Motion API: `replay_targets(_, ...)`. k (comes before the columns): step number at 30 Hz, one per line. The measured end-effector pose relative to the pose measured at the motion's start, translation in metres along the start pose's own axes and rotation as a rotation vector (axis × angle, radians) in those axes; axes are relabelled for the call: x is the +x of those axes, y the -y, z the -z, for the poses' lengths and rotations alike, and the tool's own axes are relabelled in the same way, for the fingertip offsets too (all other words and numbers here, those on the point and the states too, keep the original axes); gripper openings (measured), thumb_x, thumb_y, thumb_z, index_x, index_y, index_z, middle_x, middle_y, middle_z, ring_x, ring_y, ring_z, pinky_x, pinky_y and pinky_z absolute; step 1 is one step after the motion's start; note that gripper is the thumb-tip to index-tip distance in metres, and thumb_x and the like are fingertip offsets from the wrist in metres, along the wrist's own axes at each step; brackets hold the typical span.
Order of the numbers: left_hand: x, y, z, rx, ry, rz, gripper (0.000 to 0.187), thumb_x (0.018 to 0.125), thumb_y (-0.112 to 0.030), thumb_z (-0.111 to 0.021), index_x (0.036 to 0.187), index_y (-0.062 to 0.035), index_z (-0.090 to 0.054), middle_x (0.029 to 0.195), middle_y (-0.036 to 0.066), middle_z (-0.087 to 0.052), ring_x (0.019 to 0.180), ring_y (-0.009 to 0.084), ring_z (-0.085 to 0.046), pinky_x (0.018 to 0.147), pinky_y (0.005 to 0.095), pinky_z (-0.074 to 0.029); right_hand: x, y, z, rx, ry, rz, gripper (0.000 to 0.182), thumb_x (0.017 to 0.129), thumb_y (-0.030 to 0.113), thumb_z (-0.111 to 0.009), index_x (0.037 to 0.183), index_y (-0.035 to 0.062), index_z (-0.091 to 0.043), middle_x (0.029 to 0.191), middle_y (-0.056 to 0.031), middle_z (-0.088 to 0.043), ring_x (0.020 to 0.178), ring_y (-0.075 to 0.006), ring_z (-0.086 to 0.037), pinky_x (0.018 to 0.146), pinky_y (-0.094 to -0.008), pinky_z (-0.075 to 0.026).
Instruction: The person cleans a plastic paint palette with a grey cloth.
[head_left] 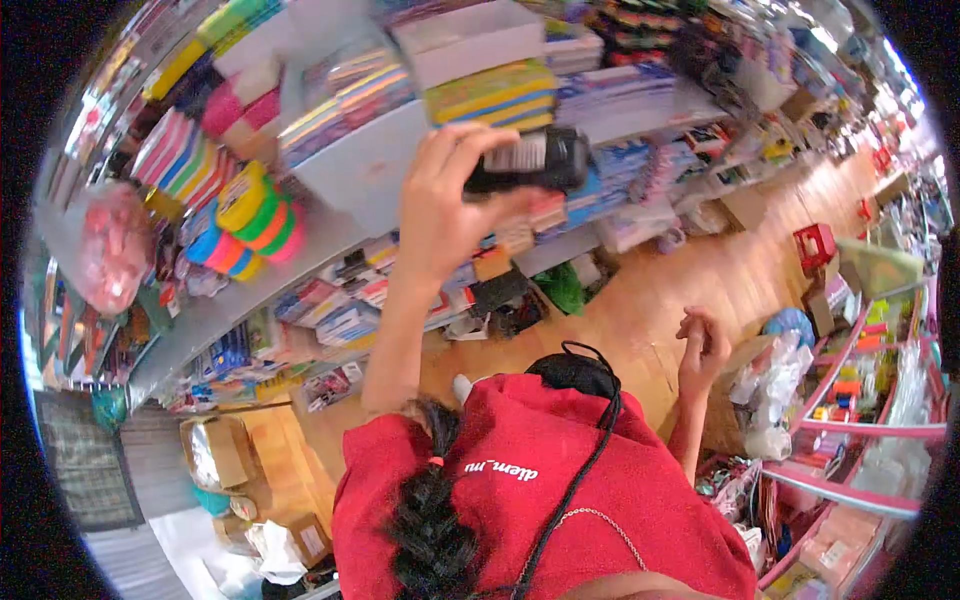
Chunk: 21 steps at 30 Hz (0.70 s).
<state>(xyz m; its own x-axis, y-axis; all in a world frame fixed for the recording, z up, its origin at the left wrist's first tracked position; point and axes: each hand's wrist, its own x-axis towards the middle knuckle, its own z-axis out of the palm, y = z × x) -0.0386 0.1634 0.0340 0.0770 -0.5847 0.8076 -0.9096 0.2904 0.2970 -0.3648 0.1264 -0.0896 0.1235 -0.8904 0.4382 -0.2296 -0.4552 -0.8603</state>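
Note:
Raised in front of the stacked shelf, my left hand (445, 205) is closed around a black bottle-like item (560, 160) with a pale printed label. Motion blurs it, and its exact kind cannot be made out. Behind it are a pale box (360, 165) of thin, colourful packs and a yellow and blue stack (490, 100). Lower and to the right, my right hand (703, 345) hangs over the wooden floor. Its fingers are loosely bent and apart, with nothing visible in them.
Stacked colourful tubs (265, 220) and a pink plastic bag (112, 245) sit on the left shelf. Wooden floor (740, 260) runs along the aisle. A red basket (814, 245), clear plastic bags (770, 390) and a pink-edged rack (870, 428) line the right side. Cardboard boxes (240, 455) stand lower left.

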Motion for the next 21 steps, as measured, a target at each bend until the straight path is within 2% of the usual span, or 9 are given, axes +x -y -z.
replay_targets(2, 0.021, -0.001, -0.049, 0.093, -0.044, 0.036, 0.044, 0.065, -0.028, -0.077, 0.102, -0.0089, -0.061, 0.101, 0.009, -0.059, 0.095, 0.0284, -0.055, 0.083, 0.0367, -0.044, 0.0, -0.02, 0.042, -0.018, -0.088, -0.064, 0.015, 0.088, -0.001, -0.046, 0.092, -0.0015, -0.06, 0.071, -0.0049, -0.057, 0.065, -0.0102, -0.055, 0.059, -0.0224, -0.045)
replay_targets(4, 0.044, -0.001, -0.087, 0.073, 0.018, 0.107, 0.044, 0.068, -0.036, -0.074, 0.101, -0.0086, -0.062, 0.102, 0.01, -0.059, 0.096, 0.0293, -0.056, 0.082, 0.0374, -0.045, 0.004, -0.035, 0.082, -0.041, -0.16, -0.124, 0.015, 0.088, -0.001, -0.046, 0.091, -0.0015, -0.06, 0.071, -0.0048, -0.056, 0.065, -0.0102, -0.054, 0.059, -0.0222, -0.046)
replay_targets(7, 0.075, 0.007, -0.147, 0.179, 0.086, 0.178, 0.051, 0.071, -0.048, -0.069, 0.101, -0.007, -0.063, 0.103, 0.012, -0.059, 0.097, 0.0302, -0.056, 0.083, 0.0379, -0.045, 0.012, -0.05, 0.124, -0.014, -0.256, -0.135, 0.015, 0.089, -0.001, -0.044, 0.092, -0.0006, -0.059, 0.068, -0.0035, -0.053, 0.063, -0.0091, -0.051, 0.058, -0.0216, -0.042)
replay_targets(11, 0.107, 0.049, -0.228, 0.374, 0.091, 0.12, 0.052, 0.072, -0.052, -0.064, 0.099, -0.0068, -0.064, 0.1, 0.012, -0.06, 0.095, 0.0309, -0.057, 0.08, 0.0397, -0.047, 0.033, -0.067, 0.151, 0.044, -0.337, -0.181, 0.014, 0.089, -0.001, -0.044, 0.092, 0.0003, -0.058, 0.066, -0.0028, -0.051, 0.06, -0.0088, -0.049, 0.057, -0.0213, -0.04)
replay_targets(14, 0.118, 0.065, -0.258, 0.49, 0.116, 0.171, 0.054, 0.071, -0.05, -0.066, 0.1, -0.0049, -0.064, 0.1, 0.014, -0.06, 0.095, 0.032, -0.056, 0.081, 0.0401, -0.046, 0.06, -0.087, 0.16, 0.009, -0.35, -0.185, 0.014, 0.089, 0.0, -0.045, 0.091, 0.0003, -0.058, 0.066, -0.003, -0.051, 0.06, -0.0089, -0.05, 0.056, -0.0214, -0.041)
replay_targets(18, 0.118, 0.086, -0.282, 0.517, 0.178, 0.196, 0.059, 0.071, -0.049, -0.067, 0.108, -0.0042, -0.06, 0.107, 0.016, -0.058, 0.099, 0.0331, -0.055, 0.084, 0.0404, -0.045, 0.117, -0.121, 0.161, 0.052, -0.321, -0.209, 0.013, 0.089, 0.001, -0.046, 0.09, 0.0, -0.059, 0.066, -0.0036, -0.053, 0.061, -0.0094, -0.052, 0.056, -0.0218, -0.042)
replay_targets(20, 0.133, 0.052, -0.265, 0.571, 0.265, 0.278, 0.059, 0.075, -0.046, -0.066, 0.117, -0.0049, -0.055, 0.113, 0.018, -0.057, 0.107, 0.0353, -0.052, 0.093, 0.0424, -0.039, 0.151, -0.146, 0.163, 0.092, -0.283, -0.208, 0.014, 0.09, 0.003, -0.046, 0.092, -0.0003, -0.059, 0.068, -0.0036, -0.054, 0.063, -0.0095, -0.052, 0.058, -0.0222, -0.043)
replay_targets(21, 0.137, 0.045, -0.262, 0.466, 0.147, 0.256, 0.057, 0.076, -0.043, -0.066, 0.117, -0.0043, -0.055, 0.113, 0.018, -0.057, 0.108, 0.033, -0.052, 0.094, 0.0407, -0.039, 0.17, -0.154, 0.163, 0.085, -0.267, -0.212, 0.013, 0.091, 0.004, -0.046, 0.094, -0.0002, -0.059, 0.068, -0.0033, -0.053, 0.063, -0.0094, -0.052, 0.058, -0.0222, -0.043)
